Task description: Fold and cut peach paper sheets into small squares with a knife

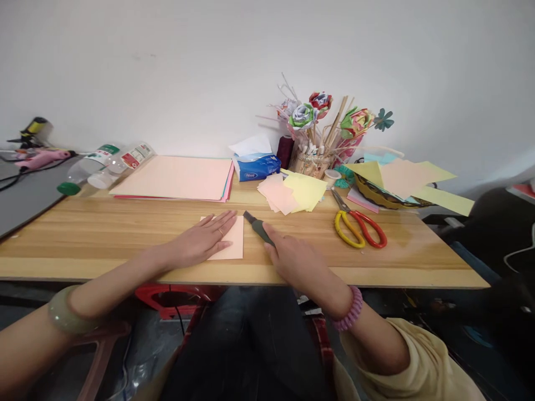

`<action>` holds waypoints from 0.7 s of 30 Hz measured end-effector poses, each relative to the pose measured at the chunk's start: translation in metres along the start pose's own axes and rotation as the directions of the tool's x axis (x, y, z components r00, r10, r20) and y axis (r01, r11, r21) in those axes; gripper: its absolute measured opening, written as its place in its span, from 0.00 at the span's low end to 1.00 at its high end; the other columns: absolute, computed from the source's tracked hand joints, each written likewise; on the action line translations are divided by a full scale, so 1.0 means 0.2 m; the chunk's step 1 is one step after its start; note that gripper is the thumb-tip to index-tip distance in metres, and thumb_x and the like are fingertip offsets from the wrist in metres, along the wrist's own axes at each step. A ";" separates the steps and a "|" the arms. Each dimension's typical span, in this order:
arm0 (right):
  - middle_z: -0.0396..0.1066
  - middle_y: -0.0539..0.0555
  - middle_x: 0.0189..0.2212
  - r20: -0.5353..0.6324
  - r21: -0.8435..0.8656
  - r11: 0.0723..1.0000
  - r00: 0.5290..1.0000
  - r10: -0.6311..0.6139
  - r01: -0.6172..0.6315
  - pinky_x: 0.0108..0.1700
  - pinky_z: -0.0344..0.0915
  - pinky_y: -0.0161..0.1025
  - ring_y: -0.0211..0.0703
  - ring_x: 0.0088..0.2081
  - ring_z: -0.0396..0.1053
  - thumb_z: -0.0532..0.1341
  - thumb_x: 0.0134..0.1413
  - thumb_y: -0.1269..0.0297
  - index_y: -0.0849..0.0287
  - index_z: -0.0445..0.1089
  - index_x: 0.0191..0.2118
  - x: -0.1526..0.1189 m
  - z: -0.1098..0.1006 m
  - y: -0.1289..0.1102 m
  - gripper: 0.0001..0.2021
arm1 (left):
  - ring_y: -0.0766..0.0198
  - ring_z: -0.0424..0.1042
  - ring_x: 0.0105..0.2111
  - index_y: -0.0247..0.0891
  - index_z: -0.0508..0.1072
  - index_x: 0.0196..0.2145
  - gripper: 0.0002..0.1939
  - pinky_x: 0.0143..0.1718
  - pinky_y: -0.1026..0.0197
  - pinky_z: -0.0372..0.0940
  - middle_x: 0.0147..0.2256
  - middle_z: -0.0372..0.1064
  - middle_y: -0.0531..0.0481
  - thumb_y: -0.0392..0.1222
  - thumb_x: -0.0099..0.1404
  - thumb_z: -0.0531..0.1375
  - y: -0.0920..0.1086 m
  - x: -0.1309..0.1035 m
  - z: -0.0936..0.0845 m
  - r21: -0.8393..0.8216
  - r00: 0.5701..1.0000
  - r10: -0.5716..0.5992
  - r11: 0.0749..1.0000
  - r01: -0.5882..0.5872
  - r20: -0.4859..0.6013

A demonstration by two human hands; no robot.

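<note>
Under my left hand (203, 239) lies a small pale pink sheet of paper (234, 243) near the table's front edge. The hand is flat on it with the fingers stretched out. My right hand (297, 257) is closed around a dark green utility knife (261, 229). The knife's tip points up and left, beside the upper right corner of the pink paper; I cannot tell whether it touches the paper. Behind the knife lie cut pieces of pink paper (276, 193) and yellow paper (304, 190).
Scissors (360, 225) with yellow and red handles lie at right. Behind are a stack of large paper (175, 177), a blue tissue pack (258, 167), and a jar (311, 165) of sticks and paper flowers. A basket (376, 196) of paper stands at right; plastic bottles (111, 170) lie at left.
</note>
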State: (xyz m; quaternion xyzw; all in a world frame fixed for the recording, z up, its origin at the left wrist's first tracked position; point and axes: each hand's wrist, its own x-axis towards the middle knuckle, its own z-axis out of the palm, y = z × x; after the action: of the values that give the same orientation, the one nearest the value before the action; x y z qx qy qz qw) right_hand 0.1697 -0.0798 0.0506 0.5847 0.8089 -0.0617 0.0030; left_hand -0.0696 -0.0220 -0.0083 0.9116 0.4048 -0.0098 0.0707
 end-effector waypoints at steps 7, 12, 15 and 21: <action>0.73 0.56 0.42 -0.078 -0.039 0.999 0.997 0.016 -0.019 0.36 0.64 0.39 0.47 0.40 0.73 0.47 0.64 0.59 0.53 0.49 0.64 0.01 0.02 0.14 0.24 | 0.58 0.42 0.64 0.36 0.40 0.65 0.30 0.62 0.53 0.46 0.65 0.39 0.45 0.53 0.72 0.36 0.01 -0.05 -0.06 -0.262 0.969 -0.101 0.964 0.040 -0.225; 0.68 0.62 0.50 -0.169 -0.081 0.990 0.981 0.097 -0.112 0.37 0.66 0.44 0.51 0.43 0.71 0.47 0.64 0.59 0.63 0.45 0.65 -0.09 0.09 0.34 0.27 | 0.56 0.54 0.60 0.39 0.53 0.62 0.27 0.59 0.51 0.52 0.61 0.53 0.45 0.53 0.69 0.44 -0.06 -0.08 -0.08 -0.478 0.897 -0.322 0.866 0.150 -0.302; 0.68 0.63 0.50 -0.206 -0.111 0.983 0.971 0.123 -0.148 0.37 0.67 0.48 0.55 0.44 0.70 0.48 0.62 0.59 0.64 0.55 0.61 -0.14 0.13 0.44 0.24 | 0.49 0.57 0.56 0.37 0.64 0.54 0.29 0.57 0.47 0.54 0.55 0.61 0.41 0.52 0.58 0.58 -0.10 -0.07 -0.07 -0.468 0.903 -0.343 0.863 0.193 -0.260; 0.66 0.71 0.44 -0.391 -0.017 0.998 0.919 0.051 -0.063 0.48 0.59 0.60 0.66 0.50 0.61 0.49 0.60 0.56 0.74 0.63 0.54 -0.12 0.13 0.47 0.25 | 0.48 0.66 0.42 0.38 0.69 0.31 0.13 0.44 0.47 0.62 0.36 0.69 0.45 0.42 0.46 0.64 -0.11 -0.01 -0.08 -0.552 0.865 -0.446 0.792 0.261 -0.230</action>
State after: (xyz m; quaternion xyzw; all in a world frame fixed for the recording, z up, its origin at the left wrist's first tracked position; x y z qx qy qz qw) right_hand 0.2645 -0.0752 0.0170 0.6084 0.7768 0.0680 -0.1479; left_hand -0.0870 -0.0065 0.0048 0.7540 0.5648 0.2443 0.2299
